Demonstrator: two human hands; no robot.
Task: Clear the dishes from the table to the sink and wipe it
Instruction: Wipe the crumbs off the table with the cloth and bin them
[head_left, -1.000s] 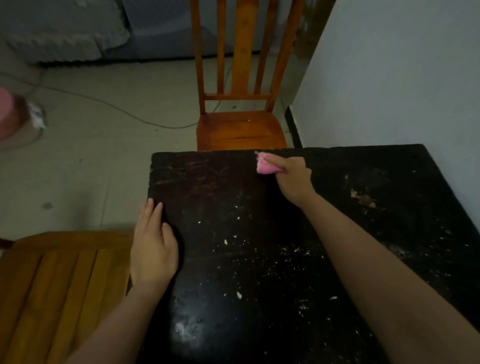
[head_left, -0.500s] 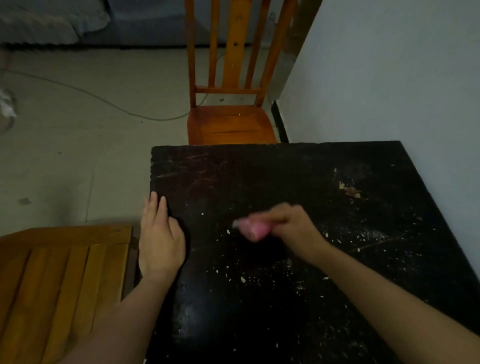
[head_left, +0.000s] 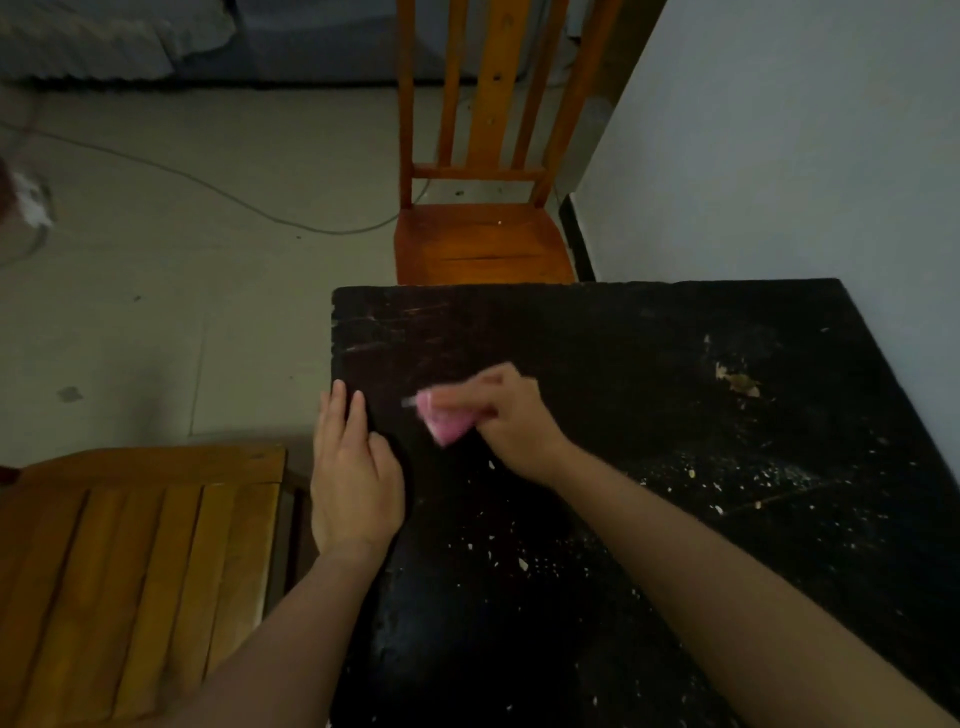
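A dark, scratched table fills the right half of the view, with no dishes on it. Pale crumbs are scattered over its middle and right, and a tan smear lies near the far right. My right hand grips a small pink cloth, blurred with motion, and presses it on the table near the left edge. My left hand lies flat at the table's left edge with its fingers together and holds nothing.
An orange wooden chair stands at the table's far side, next to a white wall. A slatted wooden chair seat sits to my left. A cable runs across the pale floor.
My right hand has swept the pink cloth from the table's far edge toward me and then leftward, close to my left hand. The left hand has stayed at the edge.
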